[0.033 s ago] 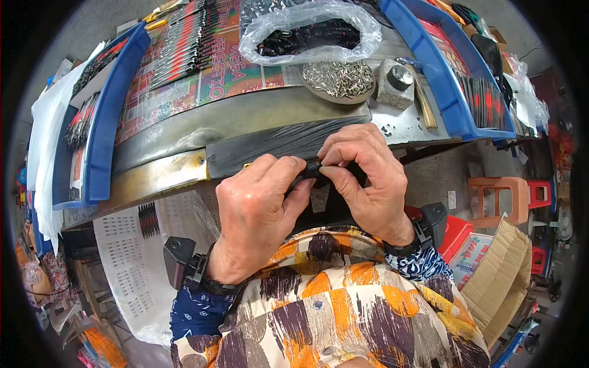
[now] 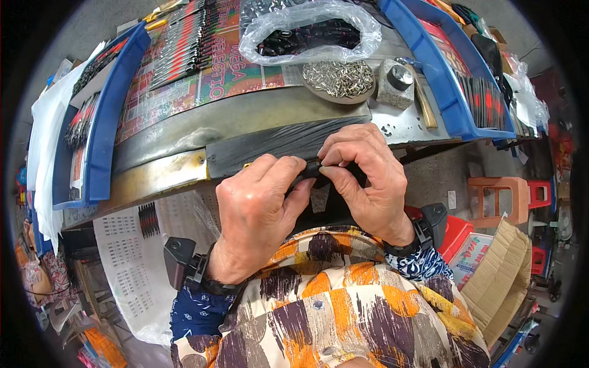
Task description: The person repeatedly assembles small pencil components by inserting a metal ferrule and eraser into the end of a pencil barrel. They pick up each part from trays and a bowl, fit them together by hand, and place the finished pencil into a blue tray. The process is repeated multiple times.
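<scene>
My left hand (image 2: pixel 257 205) and my right hand (image 2: pixel 371 178) meet at the front edge of the workbench. Both are closed in a pinch on a small black piece (image 2: pixel 311 168), mostly covered by my fingertips. Its exact kind is too small to make out. Just beyond the fingers, a black sheet (image 2: pixel 264 145) covers part of the bench edge. Farther back stands a round dish (image 2: pixel 337 98) heaped with small shiny metal parts (image 2: pixel 338 77). Behind it, a clear plastic bag (image 2: pixel 257 49) lies open with many black pieces (image 2: pixel 310 37) inside.
Blue trays (image 2: pixel 101 156) (image 2: pixel 451 98) flank the bench, holding black-and-red slender items. More such items (image 2: pixel 181 46) lie in a row on a printed sheet (image 2: pixel 144 113). A stone block (image 2: pixel 396 92) and a wooden handle (image 2: pixel 424 104) sit back right. Stools (image 2: pixel 498 199) and cardboard (image 2: pixel 500 282) stand right.
The small black piece has turned very slightly between my fingertips. Both hands keep their place and pinch.
</scene>
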Demonstrator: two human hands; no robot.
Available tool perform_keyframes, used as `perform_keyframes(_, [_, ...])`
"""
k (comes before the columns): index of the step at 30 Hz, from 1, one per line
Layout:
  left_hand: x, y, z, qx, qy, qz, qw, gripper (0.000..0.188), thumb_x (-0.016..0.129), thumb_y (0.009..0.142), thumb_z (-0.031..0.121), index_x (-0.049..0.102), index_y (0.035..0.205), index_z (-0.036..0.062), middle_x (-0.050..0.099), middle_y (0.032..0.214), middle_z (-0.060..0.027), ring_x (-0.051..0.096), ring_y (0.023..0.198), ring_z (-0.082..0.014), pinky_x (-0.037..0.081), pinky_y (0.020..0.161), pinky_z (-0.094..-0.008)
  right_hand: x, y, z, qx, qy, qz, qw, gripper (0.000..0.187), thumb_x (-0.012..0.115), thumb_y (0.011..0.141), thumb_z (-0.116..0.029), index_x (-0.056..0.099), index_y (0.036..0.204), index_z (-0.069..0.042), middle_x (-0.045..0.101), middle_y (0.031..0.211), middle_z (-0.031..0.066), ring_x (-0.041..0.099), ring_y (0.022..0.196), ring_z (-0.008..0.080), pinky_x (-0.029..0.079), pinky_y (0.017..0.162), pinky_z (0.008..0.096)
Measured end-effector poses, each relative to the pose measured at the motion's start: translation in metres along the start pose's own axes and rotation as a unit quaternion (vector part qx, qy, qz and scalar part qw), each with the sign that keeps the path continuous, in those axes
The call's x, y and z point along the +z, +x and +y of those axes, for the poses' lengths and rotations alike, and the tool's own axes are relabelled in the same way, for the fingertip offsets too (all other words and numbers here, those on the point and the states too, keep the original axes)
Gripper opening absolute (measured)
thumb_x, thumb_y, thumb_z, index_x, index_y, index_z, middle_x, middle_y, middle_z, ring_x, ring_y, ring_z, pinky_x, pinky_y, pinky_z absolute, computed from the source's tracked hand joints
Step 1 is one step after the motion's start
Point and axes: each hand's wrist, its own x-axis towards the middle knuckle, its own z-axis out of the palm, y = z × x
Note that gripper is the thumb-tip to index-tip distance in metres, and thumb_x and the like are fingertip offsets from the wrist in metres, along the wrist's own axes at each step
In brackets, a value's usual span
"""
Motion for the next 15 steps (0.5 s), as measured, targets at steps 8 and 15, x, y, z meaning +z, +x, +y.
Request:
perform_keyframes(8, [0.0010, -0.0012, -0.0010, 0.016, 0.020, 0.002, 1.000, 0.022, 0.075, 0.070, 0.006, 0.063, 0.088, 0.0087, 0.054, 0.069, -0.0072, 0.057, 0.059, -0.0269, 0.046, 0.052, -0.0367, 0.0024, -0.0015, -0.0004, -0.021, -0.027, 0.004, 0.999, 0.017, 0.071, 0.074, 0.000, 0.060, 0.087, -0.001, 0.064, 0.087, 0.0103, 0.060, 0.083, 0.0275, 0.048, 0.077, 0.0364])
perform_keyframes(15, [0.0029, -0.0029, -0.0031, 0.030, 0.034, 0.006, 0.999, 0.023, 0.075, 0.069, 0.006, 0.063, 0.089, 0.0085, 0.054, 0.071, -0.0064, 0.058, 0.061, -0.0260, 0.047, 0.053, -0.0361, 0.0084, -0.0063, -0.0002, -0.046, -0.065, 0.033, 0.996, 0.019, 0.073, 0.071, 0.002, 0.062, 0.086, -0.001, 0.066, 0.088, 0.0107, 0.061, 0.084, 0.0274, 0.048, 0.075, 0.0363])
